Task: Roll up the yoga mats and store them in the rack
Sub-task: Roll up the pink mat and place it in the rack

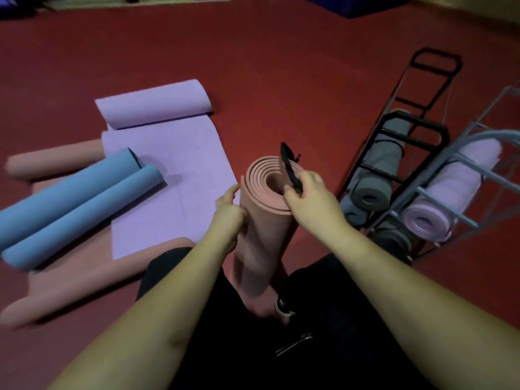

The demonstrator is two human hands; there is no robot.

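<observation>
A rolled pink yoga mat [264,229] stands upright between my knees, its spiral end facing up. My left hand [229,218] grips its left side near the top. My right hand [308,198] pinches a black strap [289,170] over the roll's top edge. To the right stand a black rack [416,128] with grey rolled mats [380,170] and a grey rack [461,181] holding a lilac rolled mat [450,192]. On the floor at left lie a half-unrolled purple mat [166,164], a blue mat [76,204] curled from both ends, and a flat pink mat [70,285].
The red floor [281,80] stretches open behind the mats. Dark blue pads [365,7] sit at the far top edge. My black-clad legs fill the bottom centre.
</observation>
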